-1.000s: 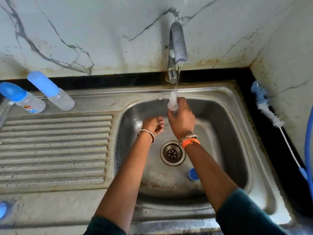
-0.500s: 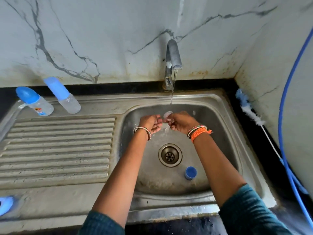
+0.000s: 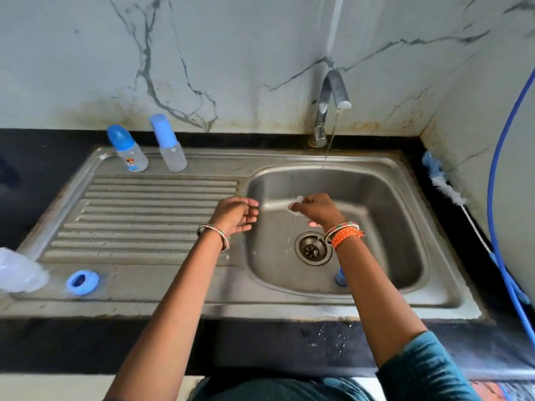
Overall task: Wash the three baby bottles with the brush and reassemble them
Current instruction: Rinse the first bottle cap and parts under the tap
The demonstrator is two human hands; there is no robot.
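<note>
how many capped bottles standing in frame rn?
2. One round-capped bottle and one tall-capped bottle, side by side at the back of the drainboard. The blurred clear thing at the left edge may be a third.

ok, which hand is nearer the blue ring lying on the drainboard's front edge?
Left. The left hand hovers open at the basin's left rim, up and right of the blue ring. The right hand is farther right over the basin, pinching a small clear part.
</note>
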